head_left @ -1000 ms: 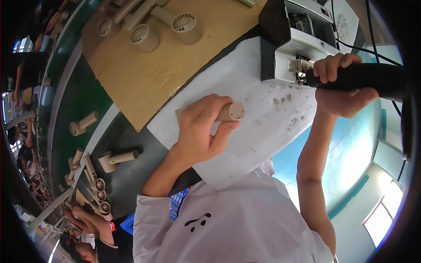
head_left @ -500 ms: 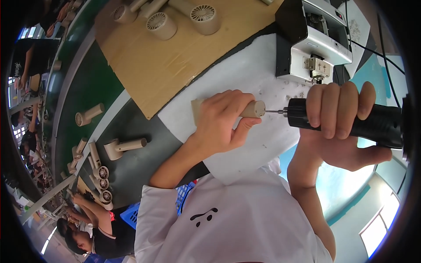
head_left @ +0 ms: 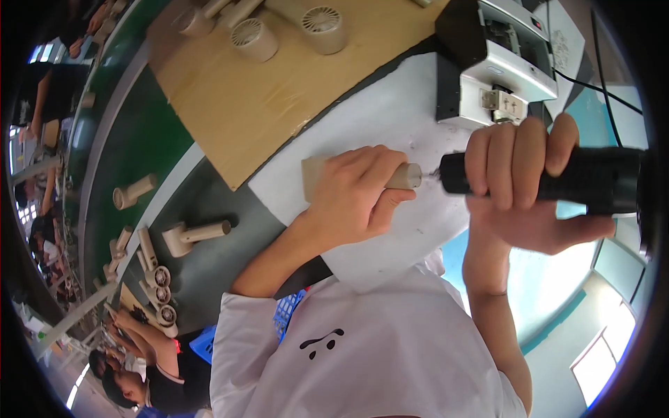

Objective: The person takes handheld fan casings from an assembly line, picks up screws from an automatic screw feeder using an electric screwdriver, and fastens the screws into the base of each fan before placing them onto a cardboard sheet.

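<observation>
My left hand [head_left: 359,195] is wrapped round a beige handheld fan [head_left: 405,177] lying over the white sheet, with the handle's round end pointing right. The fan's wider head shows beyond my knuckles, partly covered. In my right hand [head_left: 519,174] is a black electric screwdriver [head_left: 603,182], held level from the right. Its bit is blurred at the handle's end; I cannot tell whether it touches.
A white and black screw feeder [head_left: 509,70] stands at the far right on the white sheet [head_left: 376,251]. Several fans [head_left: 325,31] lie on brown cardboard [head_left: 237,104]. More fans [head_left: 195,237] lie to the left, beside a green conveyor belt [head_left: 167,118]. A co-worker [head_left: 157,369] sits lower left.
The screwdriver has shifted left and slightly up, and its bit has gone from sharp to blurred. My left hand keeps its hold on the fan. A fan on the belt has moved slightly nearer.
</observation>
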